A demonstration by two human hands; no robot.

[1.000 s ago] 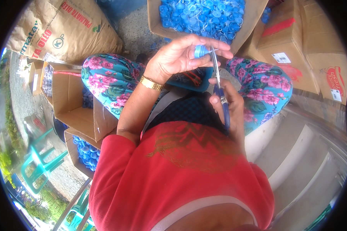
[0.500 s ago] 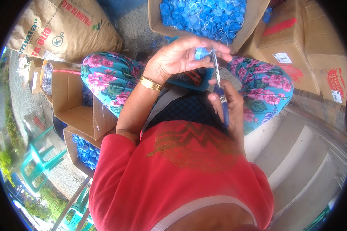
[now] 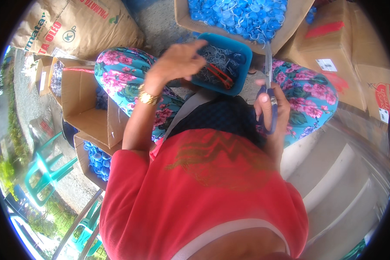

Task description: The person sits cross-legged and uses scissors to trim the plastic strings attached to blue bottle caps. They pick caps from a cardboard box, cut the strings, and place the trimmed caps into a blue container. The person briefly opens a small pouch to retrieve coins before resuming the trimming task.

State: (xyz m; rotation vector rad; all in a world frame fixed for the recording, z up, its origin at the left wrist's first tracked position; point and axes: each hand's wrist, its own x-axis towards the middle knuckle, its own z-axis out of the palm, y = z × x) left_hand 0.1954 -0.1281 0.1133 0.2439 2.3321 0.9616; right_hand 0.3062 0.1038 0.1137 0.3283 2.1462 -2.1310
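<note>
A pair of scissors (image 3: 272, 103) with dark blue handles is in my right hand (image 3: 278, 104), its blades pointing away from me and close together. My left hand (image 3: 180, 63) is over my left thigh, beside the near-left side of a teal plastic tray (image 3: 248, 60). Its index finger points right and the other fingers curl under. Motion blur hides whether anything is in them. Inside the tray lie whitish stringy scraps (image 3: 212, 56) and a red-orange tool (image 3: 220, 76).
A cardboard box of blue plastic caps (image 3: 234, 15) with white strings stands beyond the tray. At left, open cardboard boxes (image 3: 84, 104) hold more blue pieces, below a brown paper sack (image 3: 80, 30). Closed cartons (image 3: 325, 52) stand at right; green plastic chairs (image 3: 47, 173) are far left.
My left hand has moved left from the scissor tips, and the blue cap it held is out of sight. My right hand has moved right with the scissors, uncovering the tray.
</note>
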